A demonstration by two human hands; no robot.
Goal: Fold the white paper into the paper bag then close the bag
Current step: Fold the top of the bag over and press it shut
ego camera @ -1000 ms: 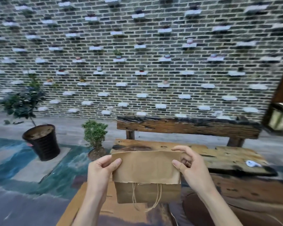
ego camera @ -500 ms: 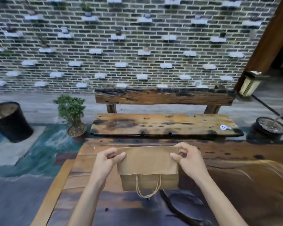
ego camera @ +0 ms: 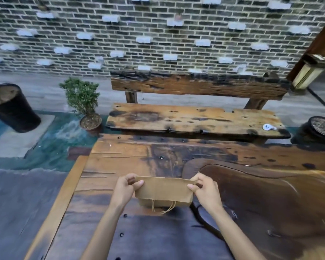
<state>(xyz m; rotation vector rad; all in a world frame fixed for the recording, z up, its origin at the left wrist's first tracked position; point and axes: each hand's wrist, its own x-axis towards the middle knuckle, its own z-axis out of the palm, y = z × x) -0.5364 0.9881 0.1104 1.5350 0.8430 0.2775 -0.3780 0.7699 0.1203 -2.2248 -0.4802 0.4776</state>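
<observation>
A brown paper bag is held over the dark wooden table, its top folded down toward me as a flap. Twine handles hang out below the flap's torn edge. My left hand pinches the bag's upper left corner between thumb and fingers. At the upper right corner, my right hand pinches it the same way. No white paper is visible; whether it is inside the bag cannot be told.
A rustic wooden bench stands beyond the table, with a small white object on its right end. A small potted shrub and a black pot stand at left, another dark pot at right. A brick wall is behind.
The view has tilted downward, so the table fills more of the frame. The bag has come lower toward the tabletop, still pinched at both top corners with its flap folded down.
</observation>
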